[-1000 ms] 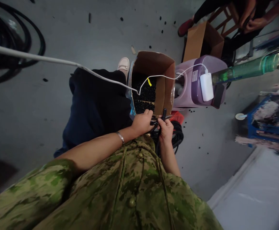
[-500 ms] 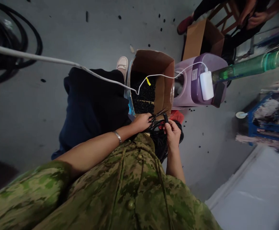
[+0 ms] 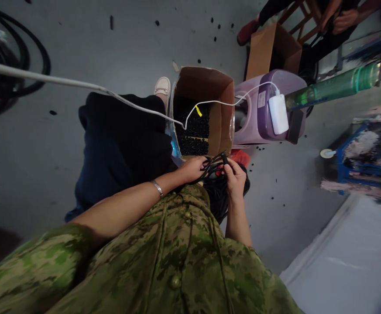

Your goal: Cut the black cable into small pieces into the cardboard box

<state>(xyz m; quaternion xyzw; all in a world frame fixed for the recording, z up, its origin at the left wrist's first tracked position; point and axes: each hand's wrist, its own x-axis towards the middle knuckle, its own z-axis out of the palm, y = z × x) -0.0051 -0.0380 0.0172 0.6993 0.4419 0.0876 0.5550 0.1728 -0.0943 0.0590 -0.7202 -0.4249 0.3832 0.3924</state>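
Observation:
My left hand [image 3: 193,169] is closed round the handles of dark scissors [image 3: 211,162], whose blades point right and slightly up over the near edge of the cardboard box [image 3: 221,126]. Close on the right, my right hand [image 3: 235,174] pinches a short black rubber piece [image 3: 224,158] upright between thumb and fingers. The scissor tips touch or nearly touch the top of that piece. Small black bits [image 3: 194,146] cover much of the box's bottom. A dark bundle of black strips [image 3: 218,198] lies beneath my hands, beside a red bag [image 3: 240,157].
A white cable [image 3: 138,106] with a yellow tag crosses above the box to a white power bank [image 3: 278,114] on a purple stool [image 3: 265,104]. Behind are another open carton [image 3: 259,54] and a person's hands [image 3: 342,22]. Black coils [image 3: 42,56] lie at left.
The scissor tips have come to the black piece in my right hand; before, they were a little apart from it. The whole view has shifted slightly.

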